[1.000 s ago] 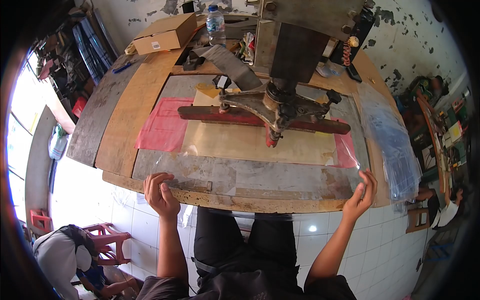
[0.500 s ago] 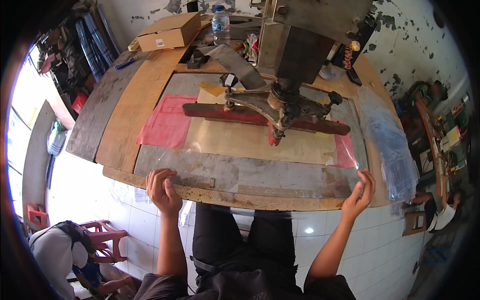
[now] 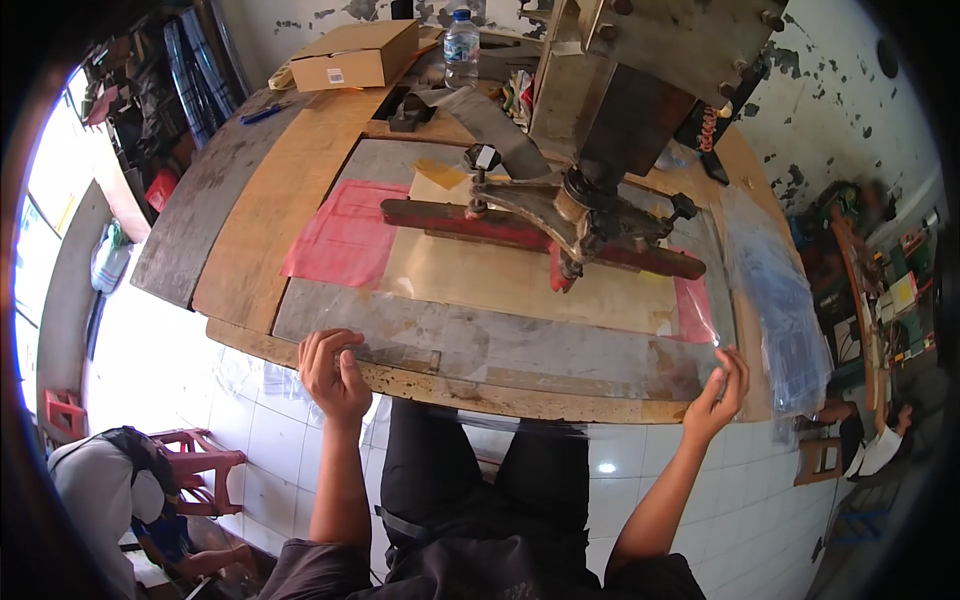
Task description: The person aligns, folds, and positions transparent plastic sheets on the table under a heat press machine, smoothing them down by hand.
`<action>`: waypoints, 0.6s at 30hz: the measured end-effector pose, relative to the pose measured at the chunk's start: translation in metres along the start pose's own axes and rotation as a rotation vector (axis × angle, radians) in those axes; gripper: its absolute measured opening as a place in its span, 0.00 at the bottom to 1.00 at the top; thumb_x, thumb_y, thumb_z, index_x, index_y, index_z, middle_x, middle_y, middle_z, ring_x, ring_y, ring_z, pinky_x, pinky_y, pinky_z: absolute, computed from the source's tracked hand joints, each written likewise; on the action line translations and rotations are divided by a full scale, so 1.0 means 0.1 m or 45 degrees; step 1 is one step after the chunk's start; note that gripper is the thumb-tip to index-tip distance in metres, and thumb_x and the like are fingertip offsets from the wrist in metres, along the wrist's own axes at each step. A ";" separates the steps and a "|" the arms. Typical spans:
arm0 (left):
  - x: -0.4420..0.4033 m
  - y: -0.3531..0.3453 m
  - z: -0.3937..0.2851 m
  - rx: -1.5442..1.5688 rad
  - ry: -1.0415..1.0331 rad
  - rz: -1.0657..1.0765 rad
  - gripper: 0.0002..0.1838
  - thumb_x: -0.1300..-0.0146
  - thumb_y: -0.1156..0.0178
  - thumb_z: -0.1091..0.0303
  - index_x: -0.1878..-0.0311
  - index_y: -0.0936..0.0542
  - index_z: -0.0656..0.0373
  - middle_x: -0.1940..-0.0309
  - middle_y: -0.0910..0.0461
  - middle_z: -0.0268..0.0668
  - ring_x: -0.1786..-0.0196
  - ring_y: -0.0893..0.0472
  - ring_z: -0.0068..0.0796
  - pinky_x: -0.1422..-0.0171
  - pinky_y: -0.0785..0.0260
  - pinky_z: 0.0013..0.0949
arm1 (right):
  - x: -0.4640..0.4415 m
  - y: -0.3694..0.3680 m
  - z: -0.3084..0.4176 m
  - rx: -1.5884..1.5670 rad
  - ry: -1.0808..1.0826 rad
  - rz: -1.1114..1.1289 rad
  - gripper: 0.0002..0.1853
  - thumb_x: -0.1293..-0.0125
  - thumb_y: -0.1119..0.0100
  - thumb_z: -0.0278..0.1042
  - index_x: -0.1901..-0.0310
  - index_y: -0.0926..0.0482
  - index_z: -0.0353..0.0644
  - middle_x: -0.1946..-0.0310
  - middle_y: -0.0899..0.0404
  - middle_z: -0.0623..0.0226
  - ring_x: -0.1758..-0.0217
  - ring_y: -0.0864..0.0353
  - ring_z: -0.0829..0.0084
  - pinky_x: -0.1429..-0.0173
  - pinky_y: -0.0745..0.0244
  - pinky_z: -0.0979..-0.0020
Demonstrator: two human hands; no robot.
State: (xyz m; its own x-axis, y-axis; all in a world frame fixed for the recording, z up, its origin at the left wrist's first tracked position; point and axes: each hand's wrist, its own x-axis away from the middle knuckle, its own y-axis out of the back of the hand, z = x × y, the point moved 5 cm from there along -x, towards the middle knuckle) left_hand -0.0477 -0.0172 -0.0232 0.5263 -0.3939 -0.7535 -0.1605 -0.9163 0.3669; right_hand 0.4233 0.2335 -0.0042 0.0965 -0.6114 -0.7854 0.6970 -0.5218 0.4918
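A clear plastic sheet lies across the grey plate, under the red press bar. Its glossy folds run to my right hand, whose fingers are closed on it at the front right. My left hand is curled at the front left edge of the table, fingers pinched on the sheet's other side; the film there is faint. Beneath the bar lie a cream panel and pink pieces at its left and right. The bar hangs from a metal press head.
A stack of clear plastic lies at the table's right. Behind the plate are a cardboard box, a bottle and a blue pen. People sit at lower left and far right, near red stools.
The view has turned slightly, so the table and press appear tilted and shifted right. Both hands keep nearly the same places and curled shape.
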 end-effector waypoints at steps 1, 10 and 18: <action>0.00 0.01 0.00 0.001 0.001 -0.008 0.21 0.20 0.47 0.56 0.60 0.14 0.64 0.62 0.13 0.45 0.56 0.16 0.48 0.44 0.27 0.46 | 0.02 -0.01 -0.02 -0.033 -0.031 0.006 0.19 0.14 0.46 0.43 0.44 0.12 0.35 0.40 0.14 0.53 0.30 0.18 0.50 0.27 0.26 0.51; 0.01 0.01 -0.01 0.017 0.008 0.004 0.19 0.22 0.45 0.57 0.59 0.15 0.64 0.62 0.13 0.45 0.55 0.15 0.48 0.43 0.27 0.45 | -0.12 -0.07 0.24 0.029 0.099 0.234 0.18 0.18 0.39 0.42 0.37 0.14 0.40 0.35 0.17 0.56 0.27 0.22 0.51 0.21 0.34 0.50; -0.01 0.01 -0.02 -0.018 0.014 0.038 0.12 0.26 0.38 0.61 0.57 0.14 0.61 0.58 0.12 0.41 0.54 0.15 0.46 0.42 0.29 0.44 | -0.36 -0.60 0.50 0.069 0.050 0.678 0.26 0.18 0.36 0.49 0.28 0.20 0.45 0.22 0.26 0.54 0.17 0.32 0.45 0.12 0.43 0.44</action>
State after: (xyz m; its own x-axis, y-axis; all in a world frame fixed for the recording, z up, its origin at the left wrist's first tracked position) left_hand -0.0465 -0.0173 -0.0215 0.5305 -0.4201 -0.7363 -0.1644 -0.9031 0.3968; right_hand 0.3423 0.2573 0.0136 0.4540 -0.7776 -0.4350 0.5067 -0.1763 0.8439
